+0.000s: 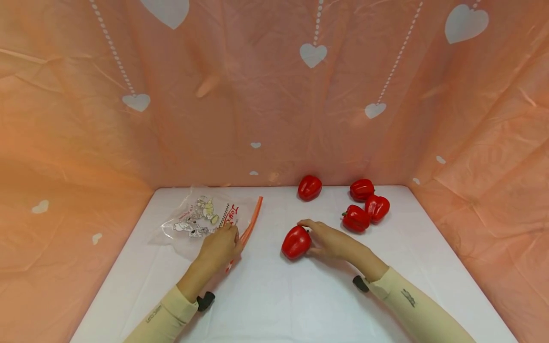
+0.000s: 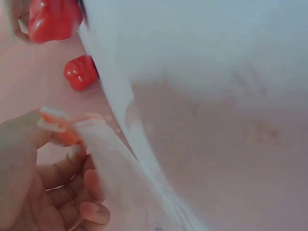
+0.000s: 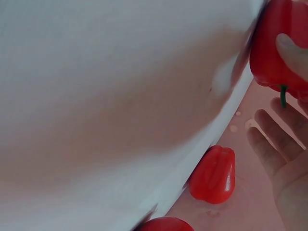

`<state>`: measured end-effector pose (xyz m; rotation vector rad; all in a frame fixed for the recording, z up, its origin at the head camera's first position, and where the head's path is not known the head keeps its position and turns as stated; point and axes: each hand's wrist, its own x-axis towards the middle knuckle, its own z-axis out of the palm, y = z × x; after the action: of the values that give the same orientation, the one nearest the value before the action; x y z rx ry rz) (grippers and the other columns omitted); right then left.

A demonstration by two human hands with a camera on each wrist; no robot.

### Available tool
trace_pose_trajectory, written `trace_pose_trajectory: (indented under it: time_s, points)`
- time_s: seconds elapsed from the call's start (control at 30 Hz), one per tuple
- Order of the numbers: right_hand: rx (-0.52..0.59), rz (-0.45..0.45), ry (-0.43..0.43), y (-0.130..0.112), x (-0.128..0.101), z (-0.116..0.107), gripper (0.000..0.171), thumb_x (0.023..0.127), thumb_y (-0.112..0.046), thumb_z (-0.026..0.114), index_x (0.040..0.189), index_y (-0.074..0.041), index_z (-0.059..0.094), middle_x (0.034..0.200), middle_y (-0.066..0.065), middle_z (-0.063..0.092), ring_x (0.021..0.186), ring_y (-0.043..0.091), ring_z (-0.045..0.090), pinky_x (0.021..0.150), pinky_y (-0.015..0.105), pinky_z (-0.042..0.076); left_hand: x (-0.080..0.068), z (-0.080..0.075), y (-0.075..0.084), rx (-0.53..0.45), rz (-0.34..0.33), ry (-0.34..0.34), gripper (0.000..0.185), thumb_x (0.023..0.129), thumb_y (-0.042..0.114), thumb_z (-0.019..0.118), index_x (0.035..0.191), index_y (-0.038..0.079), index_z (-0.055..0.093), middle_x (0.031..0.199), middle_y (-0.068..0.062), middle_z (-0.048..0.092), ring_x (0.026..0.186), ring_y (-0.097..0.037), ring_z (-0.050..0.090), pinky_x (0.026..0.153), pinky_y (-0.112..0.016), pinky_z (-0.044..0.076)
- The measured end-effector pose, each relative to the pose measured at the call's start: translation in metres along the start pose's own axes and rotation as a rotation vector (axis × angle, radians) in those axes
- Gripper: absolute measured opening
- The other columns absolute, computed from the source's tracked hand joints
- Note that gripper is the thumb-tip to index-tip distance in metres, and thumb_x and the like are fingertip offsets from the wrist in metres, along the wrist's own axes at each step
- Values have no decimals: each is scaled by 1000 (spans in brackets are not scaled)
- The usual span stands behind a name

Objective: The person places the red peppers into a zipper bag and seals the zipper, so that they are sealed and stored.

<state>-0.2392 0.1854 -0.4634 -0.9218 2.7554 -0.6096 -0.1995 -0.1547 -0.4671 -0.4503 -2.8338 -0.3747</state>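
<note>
My left hand pinches the orange zip edge of a clear plastic bag printed with cartoon figures and red lettering. In the left wrist view, the thumb and curled fingers hold that orange edge, and the clear film hangs to the right. My right hand holds a red bell pepper from its right side, thumb and forefinger on either side of it. The right wrist view shows the thumb on the pepper's skin and a green stem, while the other fingers stretch out below.
A single red pepper sits at the back middle of the white table. At the back right are three more peppers, one at the rear, close together. Heart-printed orange cloth surrounds the table's back and sides.
</note>
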Motion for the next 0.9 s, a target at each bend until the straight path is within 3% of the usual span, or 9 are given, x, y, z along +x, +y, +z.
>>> trace_pose_trajectory:
  time_s: [0.27, 0.57, 0.77, 0.9]
  points:
    - [52, -38, -4, 1, -4, -1, 74, 84, -27, 82, 145, -26, 41, 133, -3, 58, 124, 19, 55, 100, 39, 50, 2, -3, 1, -9, 11, 108, 16, 82, 11, 70, 76, 9, 55, 73, -2, 51, 59, -18, 51, 49, -34, 45]
    - [176, -82, 0, 4, -4, 4, 72, 83, -24, 83, 141, -27, 41, 134, -7, 56, 129, 21, 53, 104, 40, 47, 3, -7, 1, -72, -22, 137, 15, 84, 11, 71, 78, 11, 57, 69, 3, 53, 57, -11, 48, 47, -29, 42]
    - [238, -120, 10, 6, -1, 9, 72, 82, -23, 84, 138, -30, 38, 132, -13, 57, 128, 12, 52, 105, 40, 46, 6, -7, 1, -75, 20, 237, 13, 82, 8, 70, 79, 11, 58, 63, 7, 50, 51, -9, 46, 43, -26, 38]
    - [272, -145, 45, 5, 1, 10, 71, 83, -25, 83, 138, -29, 38, 132, -12, 57, 127, 11, 54, 106, 38, 45, 8, -8, 2, -100, 11, 250, 7, 83, 7, 71, 85, 9, 64, 66, 5, 56, 54, -10, 50, 45, -28, 42]
